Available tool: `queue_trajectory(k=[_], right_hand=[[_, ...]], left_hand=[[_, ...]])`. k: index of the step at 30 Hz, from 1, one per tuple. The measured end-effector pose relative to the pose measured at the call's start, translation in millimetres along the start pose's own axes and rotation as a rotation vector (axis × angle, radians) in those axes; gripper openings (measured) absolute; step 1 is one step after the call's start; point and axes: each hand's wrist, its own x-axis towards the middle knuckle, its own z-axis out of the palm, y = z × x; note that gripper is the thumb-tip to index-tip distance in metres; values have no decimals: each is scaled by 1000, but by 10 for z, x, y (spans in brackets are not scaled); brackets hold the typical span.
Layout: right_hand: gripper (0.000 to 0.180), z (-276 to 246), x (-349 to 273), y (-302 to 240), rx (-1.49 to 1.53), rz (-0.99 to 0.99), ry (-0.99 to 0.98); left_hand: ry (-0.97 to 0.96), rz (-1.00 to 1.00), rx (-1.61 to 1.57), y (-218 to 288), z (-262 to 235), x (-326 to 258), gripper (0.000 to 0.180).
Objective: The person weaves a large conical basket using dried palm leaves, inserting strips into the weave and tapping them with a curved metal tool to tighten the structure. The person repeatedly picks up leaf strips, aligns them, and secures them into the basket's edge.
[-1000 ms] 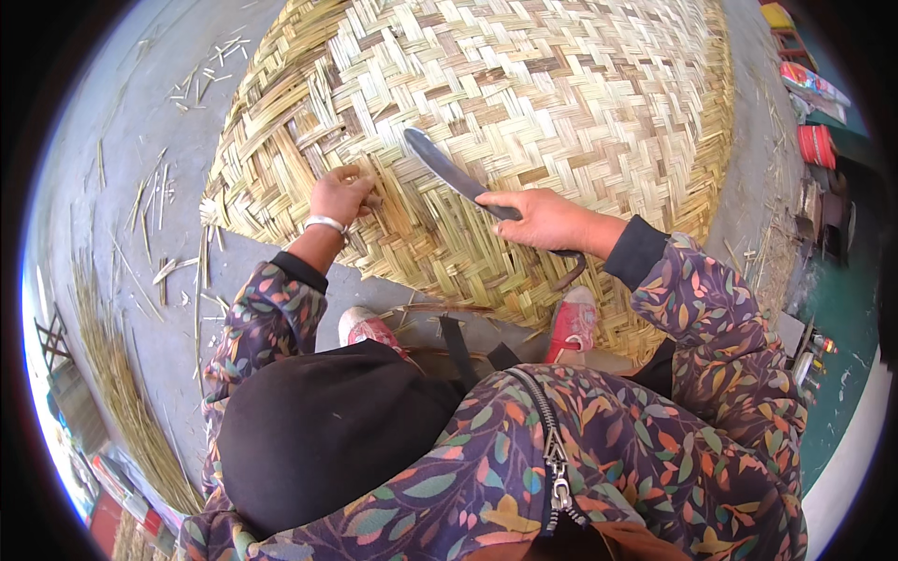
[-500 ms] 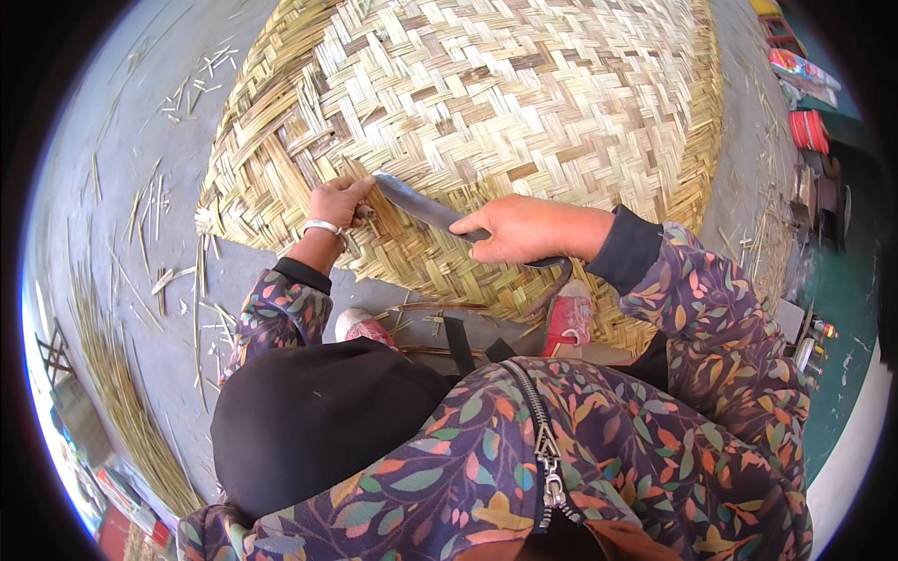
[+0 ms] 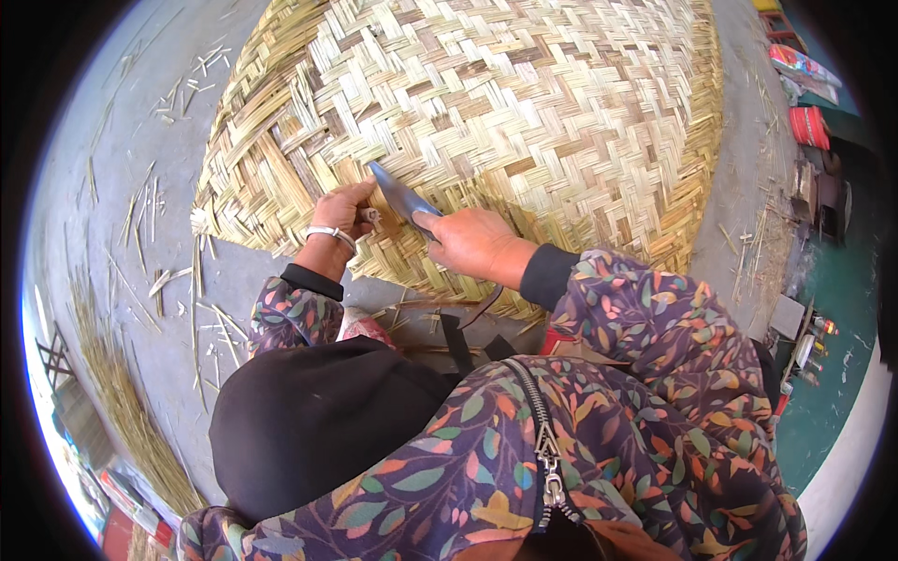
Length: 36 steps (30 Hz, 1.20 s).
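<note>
A large woven straw mat [image 3: 524, 112] spreads out in front of me, pale in the middle and yellower along its borders. My right hand [image 3: 472, 243] is closed around a curved knife [image 3: 402, 194] with a grey metal blade, its grip mostly hidden by the fingers. The blade slants up and left over the mat, and its tip lies close to the fingers of my left hand [image 3: 341, 208]. With a white bangle at its wrist, that hand is closed in a pinch at the mat's near-left part. What it pinches is too small to make out.
Loose straw strips [image 3: 145, 215] are scattered over the grey floor at the left, and a long bundle of stalks [image 3: 122, 383] lies nearer me. A red container [image 3: 808, 127] and other items line the right side. My shoes are partly covered beneath the mat's near edge.
My right hand has moved left with the knife, toward my left hand, and the blade now points more steeply up the mat. My left hand has stayed about where it was.
</note>
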Motion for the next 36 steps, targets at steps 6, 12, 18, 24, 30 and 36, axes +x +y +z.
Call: queue_trajectory(k=[6,12,18,24,30,36], right_hand=[[35,31,0,-8,37,15,24],[48,51,15,-30,-58,11,27],[34,21,-22,-31,-101,-59,82],[30,-29,-36,-77,-149,-57,86],[43,-121,-163,24,-255,-72,62],[33,-799,-767,86,-310,31,-174]], left_hand=[[52,-162,-119,-116,-23,112,17],[263,-2,70,-13,51,331,23],[140,84,629,125,10,144,41],[333,422,1320,157,36,53,51],[366,395,1328,132,36,92,52],[418,476,1253,6,-75,224,50]])
